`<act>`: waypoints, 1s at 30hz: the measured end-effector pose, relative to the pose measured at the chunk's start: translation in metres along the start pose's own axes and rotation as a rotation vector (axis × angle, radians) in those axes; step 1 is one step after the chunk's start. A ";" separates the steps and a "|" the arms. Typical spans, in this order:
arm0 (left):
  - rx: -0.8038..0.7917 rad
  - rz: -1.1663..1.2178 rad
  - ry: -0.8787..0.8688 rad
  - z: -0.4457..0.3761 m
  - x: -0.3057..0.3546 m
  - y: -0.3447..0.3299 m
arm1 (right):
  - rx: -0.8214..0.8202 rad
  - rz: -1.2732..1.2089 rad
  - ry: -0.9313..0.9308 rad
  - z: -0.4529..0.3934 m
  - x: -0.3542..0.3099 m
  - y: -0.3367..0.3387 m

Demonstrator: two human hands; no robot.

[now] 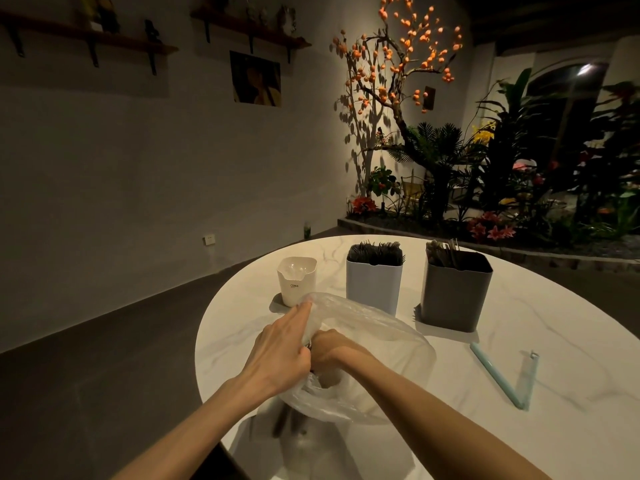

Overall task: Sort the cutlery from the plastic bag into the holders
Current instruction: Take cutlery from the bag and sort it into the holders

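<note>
A clear plastic bag (pixel 374 344) lies open on the white marble table (pixel 519 427), its dark contents blurred under the near edge. My left hand (pixel 282 348) grips the bag's left rim. My right hand (pixel 329 351) reaches inside the bag, fingers hidden by the plastic. Behind the bag stand three holders: a small white cup holder (pixel 297 285), a light blue-grey holder (pixel 374 282) packed with dark cutlery, and a dark grey holder (pixel 455 292) with a few pieces standing in it.
A pale blue bent strip (pixel 498 379) lies on the table to the right of the bag. The table's rounded edge runs close on the left. Plants and a lit tree fill the far right corner.
</note>
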State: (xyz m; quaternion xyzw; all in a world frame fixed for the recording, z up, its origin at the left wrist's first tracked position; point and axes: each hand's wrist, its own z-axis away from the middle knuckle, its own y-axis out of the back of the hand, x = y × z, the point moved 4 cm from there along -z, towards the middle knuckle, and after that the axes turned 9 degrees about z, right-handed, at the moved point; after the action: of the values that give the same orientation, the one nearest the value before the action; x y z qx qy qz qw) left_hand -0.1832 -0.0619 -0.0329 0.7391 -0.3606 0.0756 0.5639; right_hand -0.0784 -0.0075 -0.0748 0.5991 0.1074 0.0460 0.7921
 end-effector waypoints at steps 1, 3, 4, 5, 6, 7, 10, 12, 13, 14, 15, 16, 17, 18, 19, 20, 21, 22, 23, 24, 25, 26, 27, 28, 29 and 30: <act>0.002 0.006 -0.001 0.000 0.001 0.000 | -0.032 -0.062 -0.010 0.000 0.000 0.000; -0.001 0.021 0.007 0.001 0.002 -0.002 | -0.070 -0.070 0.013 -0.002 -0.002 0.000; -0.002 0.030 0.010 0.001 0.002 -0.002 | -0.067 -0.060 0.016 -0.002 -0.002 0.001; 0.000 0.038 0.012 0.001 0.002 -0.003 | -0.054 -0.050 0.010 -0.004 -0.002 0.000; 0.005 0.047 0.013 0.001 0.003 -0.003 | -0.032 -0.037 0.002 -0.006 -0.001 -0.001; 0.008 0.057 0.014 0.001 0.003 -0.004 | -0.016 -0.032 -0.015 -0.004 -0.002 -0.001; 0.015 0.097 0.029 -0.002 0.005 -0.004 | 0.010 -0.025 -0.108 -0.007 0.000 -0.009; 0.024 0.129 0.038 -0.003 0.008 -0.003 | 0.030 0.015 -0.155 -0.008 0.001 -0.016; 0.029 0.138 0.039 -0.004 0.008 -0.002 | 0.044 0.036 -0.184 -0.006 0.000 -0.017; 0.036 0.142 0.040 -0.004 0.009 0.000 | 0.068 0.063 -0.202 -0.008 -0.001 -0.020; 0.035 0.144 0.047 -0.003 0.009 0.002 | 0.073 0.085 -0.216 -0.006 -0.003 -0.021; 0.034 0.149 0.050 -0.003 0.008 0.003 | 0.076 0.092 -0.230 -0.009 -0.004 -0.023; 0.030 0.150 0.052 -0.003 0.007 0.005 | 0.057 0.084 -0.232 -0.008 -0.006 -0.023; 0.028 0.153 0.052 -0.002 0.006 0.006 | 0.045 0.075 -0.227 -0.013 -0.007 -0.025; 0.024 0.155 0.060 -0.001 0.005 0.007 | 0.033 0.054 -0.210 -0.012 -0.009 -0.025; 0.020 0.163 0.069 0.000 0.004 0.008 | 0.018 0.045 -0.186 -0.013 -0.011 -0.026; 0.013 0.174 0.078 0.001 0.003 0.008 | -0.004 0.041 -0.168 -0.009 -0.013 -0.026; 0.011 0.188 0.079 0.002 0.002 0.008 | -0.010 0.033 -0.140 -0.013 -0.012 -0.028; 0.008 0.199 0.075 0.002 0.001 0.008 | -0.029 0.029 -0.134 -0.010 -0.013 -0.027; 0.008 0.206 0.064 0.002 0.000 0.007 | -0.038 0.012 -0.130 -0.012 -0.012 -0.029; 0.005 0.216 0.061 0.002 -0.001 0.007 | -0.045 -0.026 -0.123 -0.012 -0.012 -0.027; 0.010 0.220 0.059 0.002 -0.002 0.006 | -0.028 -0.053 -0.108 -0.012 -0.012 -0.025; 0.009 0.221 0.067 0.001 -0.002 0.004 | -0.030 -0.054 -0.099 -0.010 -0.011 -0.022; 0.008 0.218 0.080 0.000 -0.003 0.003 | -0.007 -0.032 -0.085 -0.010 -0.009 -0.020; 0.007 0.220 0.090 0.000 -0.004 0.002 | 0.017 -0.032 -0.069 -0.008 -0.009 -0.017; 0.002 0.225 0.095 0.000 -0.003 0.001 | 0.069 -0.004 -0.048 -0.011 -0.008 -0.015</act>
State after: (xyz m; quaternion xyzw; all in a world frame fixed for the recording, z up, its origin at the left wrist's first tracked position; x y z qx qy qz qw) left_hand -0.1860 -0.0600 -0.0338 0.6901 -0.4142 0.1737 0.5674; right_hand -0.0894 -0.0029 -0.0908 0.6267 0.0912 0.0263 0.7735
